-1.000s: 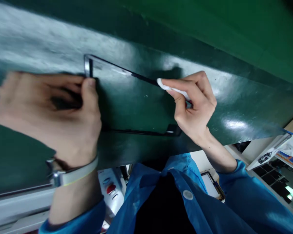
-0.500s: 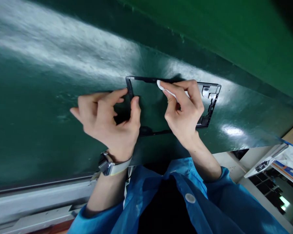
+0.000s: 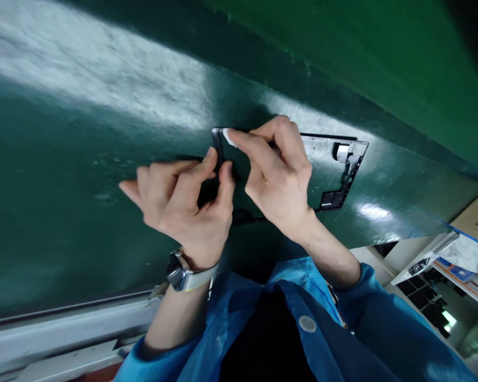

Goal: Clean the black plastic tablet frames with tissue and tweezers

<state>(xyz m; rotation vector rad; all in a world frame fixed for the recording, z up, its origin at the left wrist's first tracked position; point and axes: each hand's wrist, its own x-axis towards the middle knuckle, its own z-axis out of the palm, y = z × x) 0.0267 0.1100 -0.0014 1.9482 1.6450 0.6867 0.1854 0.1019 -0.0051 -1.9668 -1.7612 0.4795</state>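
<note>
A thin black rectangular frame (image 3: 352, 170), like the bezel of a tablet or similar device, lies on the green work surface. My left hand (image 3: 187, 201) pinches its left side between thumb and index finger. In my right hand (image 3: 281, 175) is a small white wipe or pad (image 3: 229, 138), pressed by the fingertips against the frame's far edge, close to the far left corner. The right hand hides part of the far edge and the middle of the near edge. Small fittings show inside the frame's right end.
The glossy green table (image 3: 63, 212) runs to a pale metal rail (image 3: 71, 318) at its near left edge. A cardboard box (image 3: 476, 217) and a shelf (image 3: 462, 270) with papers stand at the right. A lighter green surface (image 3: 362, 58) lies along the far side.
My right hand has slid the white pad left along the far edge to near the corner. The left hand keeps its pinch on the frame, which sits slightly further right in view.
</note>
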